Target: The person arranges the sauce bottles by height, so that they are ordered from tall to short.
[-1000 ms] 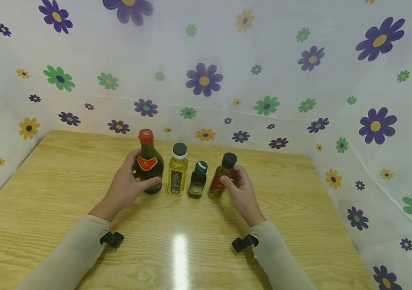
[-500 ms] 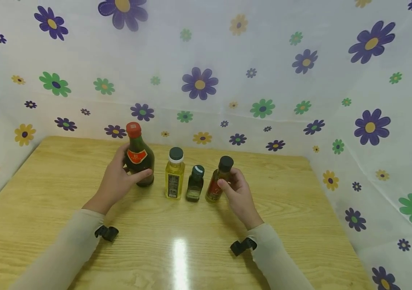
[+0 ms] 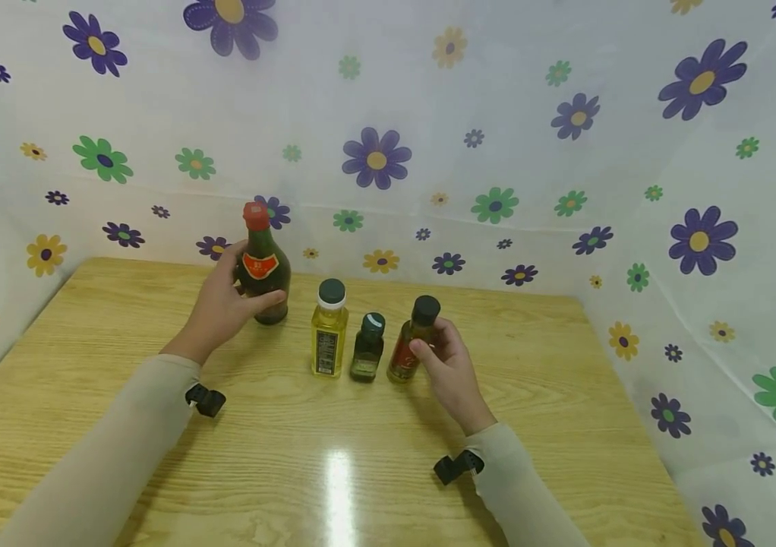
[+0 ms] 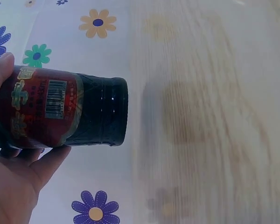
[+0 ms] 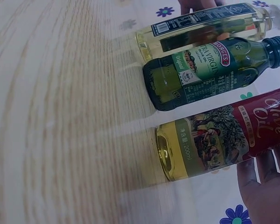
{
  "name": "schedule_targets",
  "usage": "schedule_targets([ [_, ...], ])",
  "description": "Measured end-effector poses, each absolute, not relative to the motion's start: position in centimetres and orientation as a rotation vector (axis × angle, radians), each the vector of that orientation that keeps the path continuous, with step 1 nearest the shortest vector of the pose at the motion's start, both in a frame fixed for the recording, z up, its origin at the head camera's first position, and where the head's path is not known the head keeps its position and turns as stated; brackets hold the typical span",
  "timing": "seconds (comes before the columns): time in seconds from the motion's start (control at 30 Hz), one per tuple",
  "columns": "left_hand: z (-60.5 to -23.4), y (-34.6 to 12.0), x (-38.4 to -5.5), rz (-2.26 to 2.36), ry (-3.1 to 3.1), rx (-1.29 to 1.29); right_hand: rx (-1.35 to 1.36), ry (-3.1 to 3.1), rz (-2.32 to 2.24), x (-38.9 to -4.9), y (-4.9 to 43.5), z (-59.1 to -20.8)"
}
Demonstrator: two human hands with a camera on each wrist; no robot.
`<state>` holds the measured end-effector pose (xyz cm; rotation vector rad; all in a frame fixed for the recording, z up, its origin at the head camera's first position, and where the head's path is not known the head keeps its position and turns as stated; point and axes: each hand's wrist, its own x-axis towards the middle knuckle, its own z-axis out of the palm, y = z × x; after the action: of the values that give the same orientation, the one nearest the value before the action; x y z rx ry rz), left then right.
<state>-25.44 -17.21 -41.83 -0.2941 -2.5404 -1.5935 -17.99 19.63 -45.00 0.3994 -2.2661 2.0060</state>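
Observation:
My left hand [image 3: 220,308] grips a dark bottle [image 3: 266,254] with a red cap and a red neck label. In the left wrist view a gap shows between that bottle's base and the wooden table. At the right of the row, my right hand [image 3: 456,372] holds a small olive oil bottle [image 3: 407,353] with a black cap and red label, upright at the table. Between the hands stand a clear bottle [image 3: 329,327] of yellow oil and a short dark green olive oil bottle [image 5: 200,74], labelled extra virgin in the right wrist view.
Under the bottles is a light wooden table [image 3: 279,448] with a bright glare streak near the front. A white cloth [image 3: 429,91] printed with flowers rises behind the table's back edge and along its sides. Each wrist wears a small black camera.
My left hand has carried the red-capped bottle left, away from the row, then up and farther back. The right hand stays on the red-labelled bottle. The view has shifted slightly.

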Motion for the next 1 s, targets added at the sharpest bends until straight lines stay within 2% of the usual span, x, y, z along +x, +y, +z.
schedule_targets([
  [1.0,-43.2,-17.7,-26.9,-1.652,-2.62,-0.267,0.401,-2.286,1.963,-17.8,19.6,-44.9],
])
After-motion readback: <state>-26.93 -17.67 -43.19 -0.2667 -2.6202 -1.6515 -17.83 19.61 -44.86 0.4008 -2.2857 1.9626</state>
